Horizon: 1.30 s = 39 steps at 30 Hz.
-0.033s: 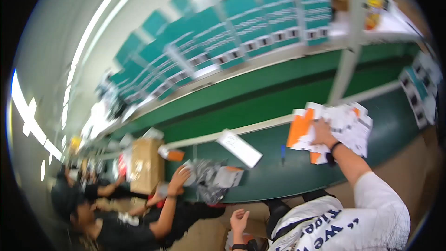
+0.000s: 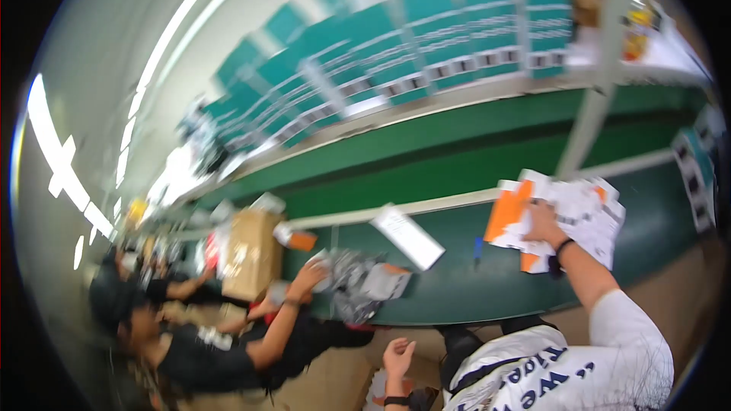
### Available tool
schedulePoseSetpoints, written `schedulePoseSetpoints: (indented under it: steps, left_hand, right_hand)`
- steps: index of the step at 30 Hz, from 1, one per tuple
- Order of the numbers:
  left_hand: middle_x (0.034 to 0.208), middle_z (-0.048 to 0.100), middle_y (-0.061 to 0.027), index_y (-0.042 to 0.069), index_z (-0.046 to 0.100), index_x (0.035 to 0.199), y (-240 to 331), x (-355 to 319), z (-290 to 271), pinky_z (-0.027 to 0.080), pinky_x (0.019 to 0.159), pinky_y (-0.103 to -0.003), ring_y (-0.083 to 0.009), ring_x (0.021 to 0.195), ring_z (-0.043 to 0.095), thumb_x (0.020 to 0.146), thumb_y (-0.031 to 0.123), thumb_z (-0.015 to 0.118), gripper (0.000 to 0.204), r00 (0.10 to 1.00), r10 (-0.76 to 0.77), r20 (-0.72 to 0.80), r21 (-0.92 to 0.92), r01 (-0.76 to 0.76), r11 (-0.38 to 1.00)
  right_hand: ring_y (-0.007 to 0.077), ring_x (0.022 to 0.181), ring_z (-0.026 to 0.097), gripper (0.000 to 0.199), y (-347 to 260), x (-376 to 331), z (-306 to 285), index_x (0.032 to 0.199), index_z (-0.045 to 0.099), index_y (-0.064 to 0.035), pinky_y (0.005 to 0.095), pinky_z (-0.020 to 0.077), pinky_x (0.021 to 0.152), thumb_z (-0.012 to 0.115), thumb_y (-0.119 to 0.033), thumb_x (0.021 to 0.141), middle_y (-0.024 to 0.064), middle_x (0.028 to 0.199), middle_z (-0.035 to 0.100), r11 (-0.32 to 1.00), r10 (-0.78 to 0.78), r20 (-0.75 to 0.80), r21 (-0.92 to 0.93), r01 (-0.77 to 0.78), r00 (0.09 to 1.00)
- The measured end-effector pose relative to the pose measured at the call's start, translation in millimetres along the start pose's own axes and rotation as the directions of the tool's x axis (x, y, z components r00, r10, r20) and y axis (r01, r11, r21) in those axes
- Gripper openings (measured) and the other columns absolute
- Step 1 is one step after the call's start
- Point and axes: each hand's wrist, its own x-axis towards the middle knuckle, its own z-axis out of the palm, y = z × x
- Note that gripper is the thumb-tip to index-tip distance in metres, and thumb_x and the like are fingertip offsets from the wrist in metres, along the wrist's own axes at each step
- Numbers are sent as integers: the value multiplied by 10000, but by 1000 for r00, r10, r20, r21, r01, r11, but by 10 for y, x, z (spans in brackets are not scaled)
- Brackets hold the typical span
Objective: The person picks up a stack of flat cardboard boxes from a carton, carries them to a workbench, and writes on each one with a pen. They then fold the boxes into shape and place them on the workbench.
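Observation:
My right hand [image 2: 542, 222] reaches over the green bench and rests on a spread pile of white and orange flat cartons [image 2: 590, 221]. Its fingers curl onto the left part of the pile, beside an orange panel [image 2: 505, 215]; the fingertips are partly hidden. Low in the view, off the bench's front edge, my left hand [image 2: 397, 356] hangs near my body. Its thumb stands apart from loosely bent fingers, and nothing shows in it. Left of the pile lie a blue pen [image 2: 478, 250] and a long white box [image 2: 409, 237].
On the left a co-worker in black [image 2: 205, 358] handles small items beside a grey plastic bag [image 2: 356, 289]. A brown cardboard box [image 2: 251, 253] stands behind. Teal boxes [image 2: 426, 19] line the shelf above the green bench [image 2: 457, 289]. A white post [image 2: 598, 103] rises behind the cartons.
The whole view has shifted slightly, so the bench and shelf appear farther right. Both my hands keep nearly the same pose, the right still on the cartons.

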Motion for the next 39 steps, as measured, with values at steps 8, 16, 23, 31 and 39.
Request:
schedulePoseSetpoints:
  steps: [8,16,23,31,39]
  left_hand:
    - [951,733,-104,12,693,1097,782,-483,659,576,803,-327,-169,850,695,893,199,787,292,985,146,-89,-13,-147,989]
    - [1249,645,-173,41,564,1330,1382,-741,932,538,954,-384,-266,1079,666,843,197,809,568,940,207,270,-31,-206,978]
    - [1658,235,-205,6,219,1595,2889,-566,854,210,1264,-441,-373,1539,235,647,262,932,1214,659,712,244,51,-742,669]
    - [1654,38,-307,119,20,1608,2821,-38,1264,223,1217,-598,-495,1530,141,446,496,1016,1577,460,864,203,46,-886,461]
    - [1660,131,-260,207,90,1608,3212,-10,1043,374,1156,-539,-431,1483,313,419,418,1021,1525,567,782,259,-564,-569,599]
  right_hand:
    - [490,1441,318,1390,296,394,160,1552,346,-182,635,277,1170,989,-532,370,292,1528,370,992,61,97,-120,-49,993]
    - [446,1426,380,1315,485,302,-21,1580,273,-144,517,376,1161,951,-199,454,287,1535,368,933,-69,142,358,14,987]
    - [321,1475,349,1115,-1310,-1084,-1257,1570,314,-22,437,274,1217,928,-302,682,160,1576,380,464,-600,190,874,145,777]
    - [373,1445,362,985,-1719,-1260,-1192,1604,195,-73,466,345,1163,784,-416,893,279,1510,382,356,-623,378,917,-182,685]
    - [380,1347,468,936,-1687,-1882,-1784,1526,367,-24,430,407,1116,774,-541,862,263,1491,395,558,-477,207,822,113,854]
